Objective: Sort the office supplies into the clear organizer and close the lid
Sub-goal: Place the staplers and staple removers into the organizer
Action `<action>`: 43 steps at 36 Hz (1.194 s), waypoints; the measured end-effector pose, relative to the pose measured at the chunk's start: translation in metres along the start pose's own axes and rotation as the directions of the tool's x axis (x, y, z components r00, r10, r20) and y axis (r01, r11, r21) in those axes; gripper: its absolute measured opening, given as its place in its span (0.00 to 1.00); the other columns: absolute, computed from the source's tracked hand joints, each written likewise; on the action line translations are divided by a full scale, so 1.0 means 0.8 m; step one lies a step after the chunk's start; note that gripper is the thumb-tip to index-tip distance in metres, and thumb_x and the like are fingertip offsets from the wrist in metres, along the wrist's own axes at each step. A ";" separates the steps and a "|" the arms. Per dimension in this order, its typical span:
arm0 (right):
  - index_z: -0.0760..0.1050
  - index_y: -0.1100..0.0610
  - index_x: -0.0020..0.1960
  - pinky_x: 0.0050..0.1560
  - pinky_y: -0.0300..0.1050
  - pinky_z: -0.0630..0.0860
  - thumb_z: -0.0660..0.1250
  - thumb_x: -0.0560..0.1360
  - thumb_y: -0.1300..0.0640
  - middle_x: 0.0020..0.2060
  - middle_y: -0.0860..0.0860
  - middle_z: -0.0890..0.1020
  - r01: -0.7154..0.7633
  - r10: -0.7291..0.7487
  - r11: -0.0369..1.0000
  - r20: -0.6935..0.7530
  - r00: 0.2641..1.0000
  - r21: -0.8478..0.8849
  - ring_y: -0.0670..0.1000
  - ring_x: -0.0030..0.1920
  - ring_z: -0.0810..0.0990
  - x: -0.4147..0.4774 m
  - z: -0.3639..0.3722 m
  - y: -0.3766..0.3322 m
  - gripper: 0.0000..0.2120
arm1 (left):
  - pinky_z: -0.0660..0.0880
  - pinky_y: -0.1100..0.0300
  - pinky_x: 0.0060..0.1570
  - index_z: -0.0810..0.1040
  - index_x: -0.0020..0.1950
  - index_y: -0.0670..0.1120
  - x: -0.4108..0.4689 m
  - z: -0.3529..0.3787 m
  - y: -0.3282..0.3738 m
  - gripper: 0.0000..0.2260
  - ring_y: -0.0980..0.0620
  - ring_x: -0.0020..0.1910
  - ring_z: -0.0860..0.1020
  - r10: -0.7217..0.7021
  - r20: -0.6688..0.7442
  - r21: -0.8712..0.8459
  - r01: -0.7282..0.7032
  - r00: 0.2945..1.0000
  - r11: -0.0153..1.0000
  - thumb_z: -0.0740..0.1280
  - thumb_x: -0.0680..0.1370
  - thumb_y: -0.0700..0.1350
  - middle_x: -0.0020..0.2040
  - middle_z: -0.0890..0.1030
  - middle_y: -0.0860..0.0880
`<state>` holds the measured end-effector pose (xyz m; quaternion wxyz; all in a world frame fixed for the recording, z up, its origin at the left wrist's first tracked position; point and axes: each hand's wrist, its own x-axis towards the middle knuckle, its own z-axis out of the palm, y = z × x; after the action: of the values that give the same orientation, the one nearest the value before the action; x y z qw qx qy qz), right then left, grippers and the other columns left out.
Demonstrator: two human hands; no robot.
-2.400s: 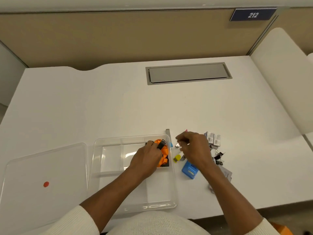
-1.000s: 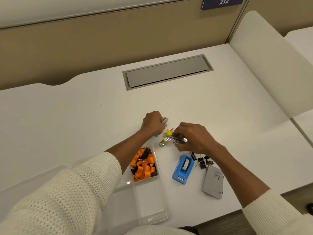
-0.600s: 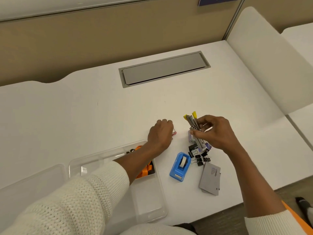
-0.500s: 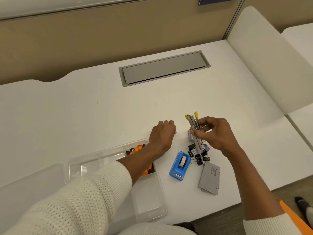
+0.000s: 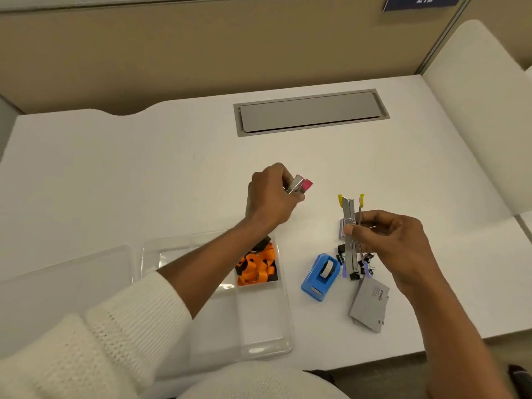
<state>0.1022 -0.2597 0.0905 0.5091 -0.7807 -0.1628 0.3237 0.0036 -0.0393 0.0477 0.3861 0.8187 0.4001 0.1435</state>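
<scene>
The clear organizer [image 5: 259, 321] sits open on the white bench [image 5: 144, 182] at about 7 o'clock from the bench's middle; its far-right compartment holds an orange and black lanyard [image 5: 257, 266]; its lid [image 5: 57, 283] lies flat just beside it at 9 o'clock. The left hand [image 5: 269, 197], raised beyond the organizer at 12 o'clock, has its grip curled shut on a small pink-ended metal stapler [image 5: 299, 185]; the right hand [image 5: 394, 243], at 3 o'clock from the left, pinches a yellow-tipped metal stapler [image 5: 349, 226] upright between thumb and fingers. Beneath that hand lie black binder clips [image 5: 341, 254]; a blue tape dispenser [image 5: 319, 276] sits between organizer and clips; grey cards [image 5: 370, 305] lie at 5 o'clock from the dispenser.
</scene>
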 end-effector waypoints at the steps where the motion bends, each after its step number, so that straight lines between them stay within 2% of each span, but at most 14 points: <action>1: 0.88 0.50 0.46 0.38 0.47 0.85 0.82 0.66 0.52 0.39 0.52 0.89 -0.022 0.023 0.999 0.021 1.000 -0.024 0.54 0.38 0.89 -0.008 0.009 -0.001 0.09 | 0.82 0.55 0.42 0.82 0.48 0.47 -0.007 -0.015 0.000 0.15 0.51 0.42 0.83 -0.013 -0.024 -0.032 0.013 1.000 0.999 0.83 0.69 0.49 0.44 0.83 0.53; 4: 0.87 0.50 0.43 0.35 0.46 0.84 0.83 0.65 0.50 0.35 0.53 0.88 -0.082 0.090 0.991 0.079 0.993 -0.101 0.56 0.34 0.88 -0.033 0.045 -0.001 0.09 | 0.80 0.61 0.40 0.82 0.49 0.48 -0.035 -0.058 -0.010 0.15 0.55 0.40 0.83 -0.069 -0.064 -0.096 0.063 0.996 0.993 0.83 0.69 0.50 0.44 0.83 0.55; 10: 0.86 0.54 0.40 0.45 0.58 0.87 0.83 0.66 0.52 0.33 0.52 0.87 -0.202 0.286 0.924 0.233 0.929 -0.326 0.54 0.37 0.88 -0.081 0.131 0.021 0.09 | 0.83 0.60 0.40 0.82 0.46 0.50 -0.109 -0.112 -0.061 0.15 0.57 0.37 0.84 -0.262 -0.051 -0.216 0.246 0.964 0.945 0.84 0.67 0.50 0.42 0.86 0.55; 12: 0.85 0.54 0.40 0.47 0.56 0.87 0.82 0.68 0.49 0.32 0.51 0.88 -0.196 0.322 0.886 0.253 0.912 -0.420 0.51 0.36 0.88 -0.094 0.155 0.030 0.10 | 0.84 0.60 0.39 0.82 0.46 0.51 -0.133 -0.123 -0.081 0.15 0.57 0.38 0.85 -0.320 -0.039 -0.249 0.301 0.947 0.921 0.85 0.66 0.51 0.41 0.86 0.54; 17: 0.84 0.51 0.42 0.43 0.47 0.86 0.79 0.70 0.44 0.33 0.49 0.87 -0.167 0.353 0.784 0.207 0.912 -0.598 0.48 0.36 0.87 -0.116 0.197 0.048 0.11 | 0.86 0.56 0.41 0.83 0.46 0.50 -0.182 -0.139 -0.120 0.16 0.54 0.42 0.87 -0.407 -0.010 -0.310 0.384 0.913 0.870 0.85 0.65 0.50 0.42 0.87 0.52; 23: 0.85 0.52 0.44 0.48 0.49 0.86 0.77 0.73 0.44 0.35 0.48 0.86 -0.165 0.367 0.715 0.164 0.915 -0.679 0.48 0.37 0.86 -0.109 0.224 0.070 0.11 | 0.81 0.66 0.35 0.82 0.47 0.50 -0.213 -0.153 -0.139 0.15 0.57 0.40 0.86 -0.431 0.030 -0.307 0.418 0.902 0.855 0.84 0.66 0.51 0.42 0.87 0.53; 26: 0.85 0.52 0.44 0.43 0.45 0.85 0.76 0.73 0.43 0.34 0.46 0.86 -0.157 0.366 0.668 0.138 0.920 -0.728 0.47 0.36 0.86 -0.103 0.232 0.080 0.13 | 0.82 0.63 0.38 0.82 0.49 0.49 -0.221 -0.156 -0.144 0.16 0.56 0.42 0.86 -0.423 0.056 -0.294 0.420 0.905 0.859 0.83 0.67 0.51 0.44 0.87 0.52; 29: 0.83 0.52 0.46 0.35 0.40 0.77 0.77 0.72 0.41 0.35 0.46 0.84 -0.133 0.358 0.625 0.130 0.925 -0.769 0.46 0.35 0.84 -0.098 0.242 0.086 0.15 | 0.84 0.59 0.41 0.82 0.49 0.49 -0.225 -0.159 -0.147 0.16 0.54 0.43 0.86 -0.415 0.070 -0.284 0.417 0.907 0.863 0.83 0.68 0.52 0.45 0.87 0.52; 32: 0.79 0.52 0.47 0.34 0.39 0.71 0.77 0.72 0.42 0.35 0.46 0.80 -0.127 0.367 0.600 0.130 0.921 -0.790 0.45 0.35 0.80 -0.095 0.255 0.090 0.15 | 0.86 0.55 0.44 0.82 0.49 0.49 -0.230 -0.159 -0.150 0.17 0.53 0.44 0.86 -0.405 0.087 -0.281 0.412 0.910 0.867 0.83 0.68 0.53 0.46 0.87 0.51; 34: 0.79 0.53 0.48 0.33 0.39 0.70 0.77 0.72 0.45 0.35 0.46 0.79 -0.119 0.352 0.590 0.122 0.928 -0.798 0.45 0.35 0.79 -0.095 0.262 0.093 0.14 | 0.85 0.57 0.42 0.82 0.49 0.49 -0.233 -0.160 -0.152 0.16 0.54 0.43 0.86 -0.398 0.098 -0.282 0.409 0.912 0.868 0.83 0.68 0.53 0.46 0.87 0.51; 38: 0.82 0.55 0.53 0.36 0.38 0.74 0.77 0.73 0.49 0.36 0.47 0.79 -0.084 0.302 0.565 0.111 0.947 -0.821 0.46 0.33 0.78 -0.101 0.267 0.097 0.13 | 0.81 0.65 0.37 0.80 0.47 0.51 -0.242 -0.163 -0.158 0.15 0.57 0.41 0.86 -0.389 0.105 -0.279 0.403 0.915 0.872 0.83 0.68 0.53 0.45 0.87 0.54; 41: 0.84 0.56 0.53 0.38 0.39 0.79 0.77 0.74 0.52 0.40 0.50 0.84 -0.069 0.332 0.585 0.160 0.930 -0.808 0.47 0.34 0.82 -0.102 0.260 0.090 0.10 | 0.84 0.60 0.40 0.81 0.47 0.52 -0.245 -0.164 -0.164 0.15 0.56 0.42 0.86 -0.389 0.112 -0.279 0.405 0.914 0.871 0.83 0.68 0.52 0.45 0.87 0.53; 43: 0.85 0.58 0.55 0.45 0.43 0.85 0.75 0.76 0.57 0.43 0.53 0.87 -0.042 0.344 0.594 0.207 0.916 -0.803 0.50 0.39 0.86 -0.101 0.252 0.082 0.09 | 0.86 0.57 0.43 0.81 0.47 0.51 -0.245 -0.165 -0.168 0.15 0.55 0.43 0.86 -0.388 0.117 -0.276 0.406 0.914 0.871 0.83 0.68 0.53 0.46 0.87 0.53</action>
<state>-0.0981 -0.1959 0.0041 0.0409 -0.8680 -0.2862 0.4037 -0.2669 -0.0700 0.0488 0.5360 0.6562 0.5225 0.0954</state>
